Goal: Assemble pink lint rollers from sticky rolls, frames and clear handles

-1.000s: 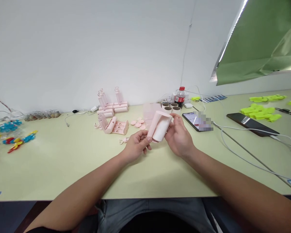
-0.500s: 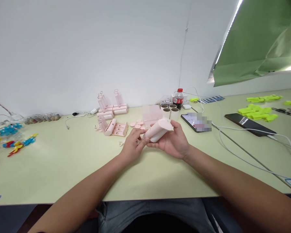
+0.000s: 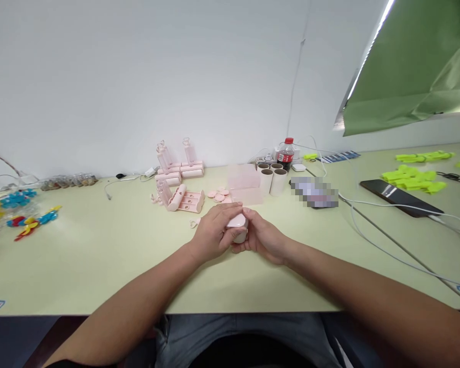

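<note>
Between my two hands, just above the middle of the table, is a pale pink and white plastic case (image 3: pixel 237 221) with rounded ends. My left hand (image 3: pixel 213 231) is wrapped over its left side, the thumb pressed across the near face. From the right, my right hand (image 3: pixel 267 236) closes round it, fingertips meeting those of the left at the top. Most of the case is hidden by the fingers. Beyond the hands lie pink flat discs (image 3: pixel 219 194) and a translucent pink box (image 3: pixel 246 196). A small pink ring-shaped piece (image 3: pixel 194 223) lies left of them.
Pink cases and clear tubes (image 3: pixel 190 172) stand at the back left, near an open pink tray (image 3: pixel 191 201). Cardboard tubes (image 3: pixel 279 182), a cola bottle (image 3: pixel 285 155), a blurred phone (image 3: pixel 314 192) and a black phone (image 3: pixel 400 198) with a white cable are rightward.
The case has gone from lying tilted across my right palm to standing more upright, lower and slightly left. Both hands have closed round it.
</note>
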`<state>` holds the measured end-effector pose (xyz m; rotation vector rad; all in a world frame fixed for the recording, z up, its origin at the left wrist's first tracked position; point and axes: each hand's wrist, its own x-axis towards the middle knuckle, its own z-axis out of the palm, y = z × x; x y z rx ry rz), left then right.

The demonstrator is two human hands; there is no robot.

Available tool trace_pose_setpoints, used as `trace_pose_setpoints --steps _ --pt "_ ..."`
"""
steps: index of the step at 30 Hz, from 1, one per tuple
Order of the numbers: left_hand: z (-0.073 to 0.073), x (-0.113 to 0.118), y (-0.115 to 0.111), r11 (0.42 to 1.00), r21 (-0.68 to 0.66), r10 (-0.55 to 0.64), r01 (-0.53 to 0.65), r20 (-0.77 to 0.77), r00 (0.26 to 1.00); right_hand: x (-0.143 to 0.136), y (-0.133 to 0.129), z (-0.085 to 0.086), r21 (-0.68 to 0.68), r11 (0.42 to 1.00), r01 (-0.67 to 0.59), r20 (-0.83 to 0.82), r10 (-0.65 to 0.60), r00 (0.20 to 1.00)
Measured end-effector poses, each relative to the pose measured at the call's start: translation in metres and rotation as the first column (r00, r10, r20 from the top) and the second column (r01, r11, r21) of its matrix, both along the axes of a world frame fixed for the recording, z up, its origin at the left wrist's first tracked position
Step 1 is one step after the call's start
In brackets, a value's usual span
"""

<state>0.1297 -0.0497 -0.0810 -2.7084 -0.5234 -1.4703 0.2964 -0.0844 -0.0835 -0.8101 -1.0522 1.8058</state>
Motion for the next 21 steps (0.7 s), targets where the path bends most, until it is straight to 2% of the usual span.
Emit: trace_pose_setpoints --steps 5,12,18,21 --pt "-0.001 0.003 -0.005 0.993 0.064 0.100 -0.101 0.025 0.995 -0.004 -0.004 0.002 -0.002 1.000 -0.001 0.003 0.001 1.000" --pt "-0.005 0.004 -0.006 0.987 -0.042 0.160 -0.158 0.043 0.986 -0.011 -0.005 0.000 -0.005 0.999 -0.046 -0.036 0.046 0.998" --pt "-0.002 0.003 -0.006 0.986 -0.140 0.106 -0.095 0.074 0.992 -0.012 -0.002 -0.005 0.034 0.999 -0.032 -0.037 0.033 0.999" --pt "0.004 0.001 -0.006 0.970 -0.241 0.063 -0.037 0.103 0.993 -0.010 -0.001 -0.010 0.103 0.994 -0.030 -0.021 0.033 0.999"
